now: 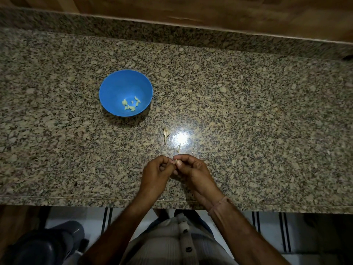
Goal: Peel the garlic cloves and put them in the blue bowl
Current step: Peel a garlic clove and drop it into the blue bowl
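Note:
A blue bowl stands on the granite counter, left of centre, with several peeled garlic cloves lying in its bottom. Near the counter's front edge my left hand and my right hand meet, fingers curled. Both pinch one small garlic clove between their fingertips; most of the clove is hidden by the fingers. A garlic stem piece with dry skin lies on the counter between the bowl and my hands. A smaller scrap of skin lies just beyond my fingertips.
The speckled granite counter runs the full width, with a raised granite back strip and a wooden wall behind. A bright light glare sits on the stone near the skin scraps. Below the front edge a dark grey object stands on the floor.

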